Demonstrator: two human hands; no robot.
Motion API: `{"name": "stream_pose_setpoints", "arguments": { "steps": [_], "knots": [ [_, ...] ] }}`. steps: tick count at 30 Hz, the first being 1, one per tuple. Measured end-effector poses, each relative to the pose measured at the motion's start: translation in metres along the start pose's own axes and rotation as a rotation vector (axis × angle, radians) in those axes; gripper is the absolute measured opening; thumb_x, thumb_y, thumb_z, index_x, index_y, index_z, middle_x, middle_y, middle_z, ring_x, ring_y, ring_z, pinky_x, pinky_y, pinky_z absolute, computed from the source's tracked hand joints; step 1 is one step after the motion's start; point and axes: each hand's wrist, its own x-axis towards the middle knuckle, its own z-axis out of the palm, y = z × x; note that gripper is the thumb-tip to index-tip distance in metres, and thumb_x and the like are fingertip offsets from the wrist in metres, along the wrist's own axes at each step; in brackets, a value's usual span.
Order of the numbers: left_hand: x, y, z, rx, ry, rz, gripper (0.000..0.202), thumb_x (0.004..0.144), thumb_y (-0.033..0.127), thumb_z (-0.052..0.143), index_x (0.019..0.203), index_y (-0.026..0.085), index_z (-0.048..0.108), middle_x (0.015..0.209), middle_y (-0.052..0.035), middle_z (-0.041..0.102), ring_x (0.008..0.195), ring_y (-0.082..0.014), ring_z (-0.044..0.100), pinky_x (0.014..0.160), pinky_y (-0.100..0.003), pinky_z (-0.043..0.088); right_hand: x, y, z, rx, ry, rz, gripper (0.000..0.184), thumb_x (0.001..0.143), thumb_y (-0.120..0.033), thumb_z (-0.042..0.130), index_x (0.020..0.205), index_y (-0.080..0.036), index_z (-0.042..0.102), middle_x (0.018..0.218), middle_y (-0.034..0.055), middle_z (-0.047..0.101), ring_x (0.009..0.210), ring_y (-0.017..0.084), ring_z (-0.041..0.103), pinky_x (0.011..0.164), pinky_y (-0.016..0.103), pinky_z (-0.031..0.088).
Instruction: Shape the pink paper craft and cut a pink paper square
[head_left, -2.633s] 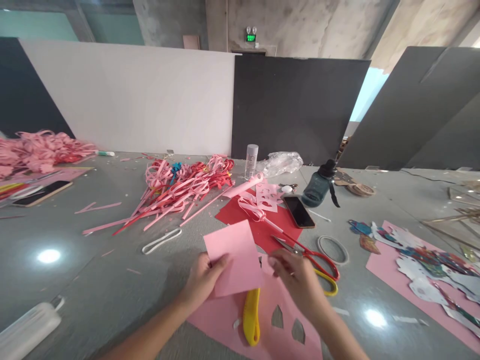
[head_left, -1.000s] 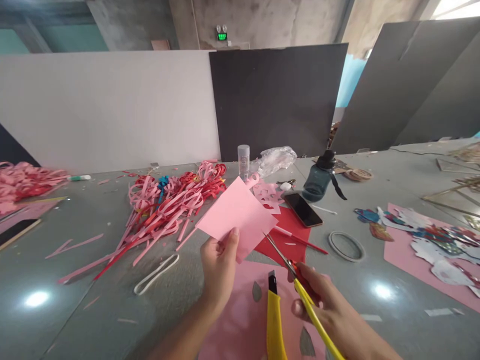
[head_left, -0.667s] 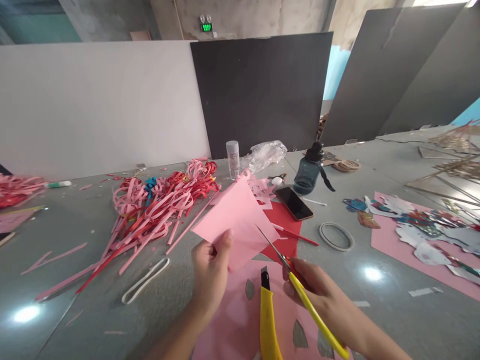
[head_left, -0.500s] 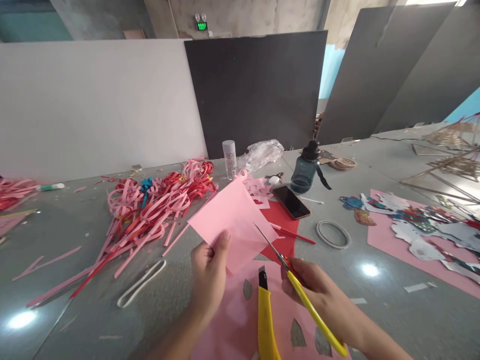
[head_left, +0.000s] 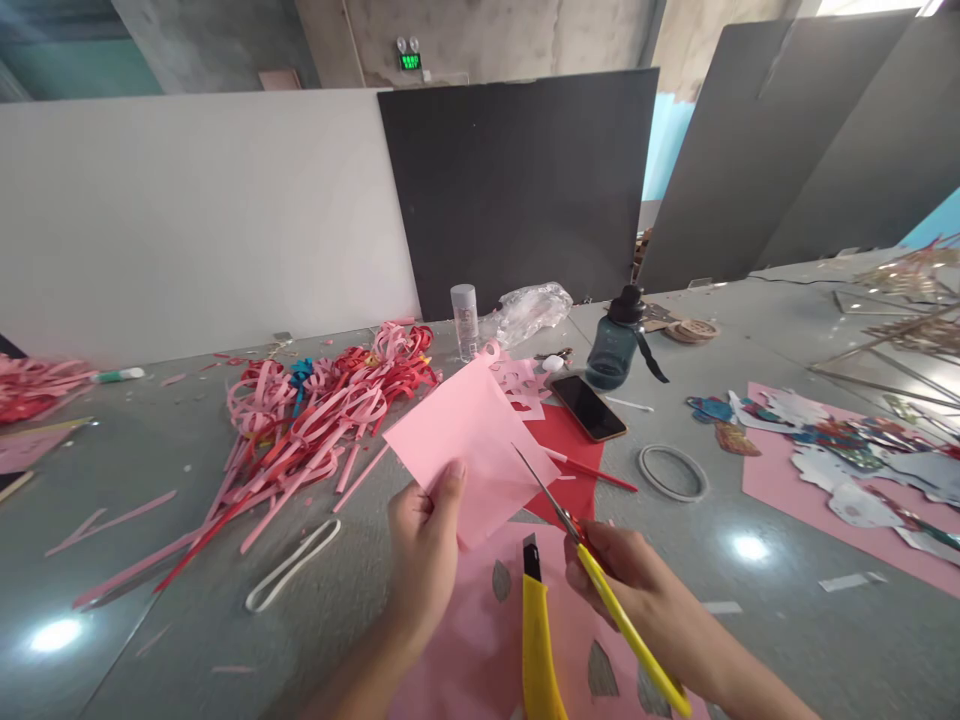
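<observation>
Between the thumb and fingers of my left hand (head_left: 427,530) is a square of pink paper (head_left: 469,440), tilted toward me. My right hand (head_left: 637,575) grips a pair of scissors (head_left: 574,530) with yellow-edged handles; the blades point up and left, lying across the right side of the square. Whether the blades are parted is hard to make out. Below both hands lies a larger pink sheet (head_left: 465,660) with leaf-shaped holes. On it rests a yellow utility knife (head_left: 538,640), its dark tip pointing away from me.
Ahead are a phone (head_left: 589,407) on red paper (head_left: 551,440), a water bottle (head_left: 615,340) and a tape roll (head_left: 673,472). A heap of pink and red paper strips (head_left: 322,420) lies left, with a white loop (head_left: 292,565) nearer. Paper cutouts (head_left: 840,450) lie right.
The whole view has shifted slightly, so everything appears a little further right and lower. Both hands keep their hold on the paper and scissors, with hardly any movement between them.
</observation>
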Motion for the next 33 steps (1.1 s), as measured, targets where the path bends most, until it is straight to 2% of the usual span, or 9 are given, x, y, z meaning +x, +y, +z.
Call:
{"name": "stream_pose_setpoints", "arguments": {
  "steps": [3, 5, 8, 12, 16, 23, 26, 30, 33],
  "knots": [
    [0.0, 0.001, -0.001, 0.005, -0.014, -0.001, 0.053, 0.086, 0.056, 0.058, 0.057, 0.021, 0.031, 0.057, 0.0053, 0.022, 0.053, -0.0091, 0.025, 0.047, -0.022, 0.025, 0.002, 0.001, 0.0, -0.039, -0.008, 0.047, 0.047, 0.084, -0.056, 0.06, 0.065, -0.023, 0.033, 0.066, -0.0059, 0.02, 0.06, 0.012, 0.019, 0.052, 0.027, 0.016],
    [0.0, 0.002, -0.002, 0.018, -0.013, -0.002, 0.054, 0.086, 0.057, 0.059, 0.057, 0.021, 0.03, 0.057, 0.0053, 0.022, 0.054, -0.0092, 0.025, 0.047, -0.022, 0.025, 0.004, 0.001, -0.001, -0.051, -0.032, 0.044, 0.048, 0.083, -0.058, 0.06, 0.065, -0.023, 0.032, 0.065, -0.0062, 0.02, 0.06, 0.012, 0.018, 0.052, 0.027, 0.015],
    [0.001, 0.003, -0.002, 0.023, -0.006, -0.001, 0.053, 0.085, 0.056, 0.059, 0.058, 0.021, 0.031, 0.057, 0.0049, 0.023, 0.055, -0.0096, 0.026, 0.049, -0.022, 0.026, 0.003, 0.001, -0.004, -0.015, -0.075, -0.006, 0.047, 0.082, -0.058, 0.063, 0.068, -0.022, 0.035, 0.068, -0.006, 0.024, 0.063, 0.012, 0.02, 0.054, 0.027, 0.017],
    [-0.002, 0.002, 0.0, 0.031, -0.006, 0.006, 0.053, 0.086, 0.054, 0.059, 0.057, 0.022, 0.03, 0.055, 0.0055, 0.022, 0.052, -0.0093, 0.026, 0.047, -0.023, 0.024, 0.0, 0.0, -0.006, -0.057, -0.029, 0.0, 0.037, 0.082, -0.054, 0.063, 0.081, -0.02, 0.046, 0.074, -0.0041, 0.033, 0.069, 0.014, 0.028, 0.059, 0.027, 0.025],
    [-0.009, 0.003, 0.003, 0.087, -0.019, 0.057, 0.054, 0.087, 0.052, 0.057, 0.054, 0.022, 0.026, 0.052, 0.0067, 0.018, 0.049, -0.0081, 0.022, 0.045, -0.023, 0.02, -0.003, 0.0, -0.005, -0.027, -0.064, 0.0, 0.04, 0.084, -0.057, 0.061, 0.09, -0.019, 0.05, 0.074, -0.0039, 0.037, 0.069, 0.014, 0.029, 0.061, 0.027, 0.027],
    [-0.015, 0.004, 0.007, 0.074, -0.027, 0.112, 0.051, 0.087, 0.044, 0.058, 0.052, 0.022, 0.029, 0.05, 0.0066, 0.021, 0.047, -0.0079, 0.025, 0.044, -0.023, 0.022, -0.009, -0.004, -0.009, -0.042, 0.009, -0.055, 0.052, 0.071, -0.065, 0.072, 0.087, -0.02, 0.054, 0.08, -0.0003, 0.046, 0.072, 0.016, 0.04, 0.061, 0.026, 0.036],
    [-0.018, 0.003, 0.009, 0.101, -0.055, 0.14, 0.052, 0.088, 0.042, 0.058, 0.051, 0.022, 0.027, 0.049, 0.0069, 0.018, 0.046, -0.0075, 0.021, 0.044, -0.023, 0.019, -0.01, -0.009, -0.006, 0.002, 0.005, -0.078, 0.051, 0.073, -0.067, 0.069, 0.085, -0.02, 0.054, 0.082, 0.0009, 0.049, 0.073, 0.016, 0.042, 0.061, 0.026, 0.037],
    [-0.021, 0.001, 0.01, 0.109, -0.082, 0.153, 0.051, 0.089, 0.042, 0.056, 0.053, 0.022, 0.026, 0.053, 0.0065, 0.018, 0.049, -0.0078, 0.019, 0.045, -0.024, 0.019, -0.006, -0.009, -0.001, 0.009, -0.003, -0.088, 0.046, 0.083, -0.064, 0.061, 0.076, -0.02, 0.049, 0.071, -0.0029, 0.04, 0.064, 0.013, 0.033, 0.056, 0.024, 0.03],
    [-0.02, -0.001, 0.01, 0.103, -0.069, 0.158, 0.05, 0.09, 0.042, 0.056, 0.055, 0.022, 0.026, 0.055, 0.0063, 0.018, 0.051, -0.008, 0.02, 0.046, -0.023, 0.02, -0.001, -0.005, -0.001, -0.01, -0.036, -0.039, 0.054, 0.08, -0.069, 0.061, 0.067, -0.021, 0.042, 0.062, -0.0062, 0.027, 0.058, 0.011, 0.022, 0.051, 0.026, 0.019]
  ]
}}
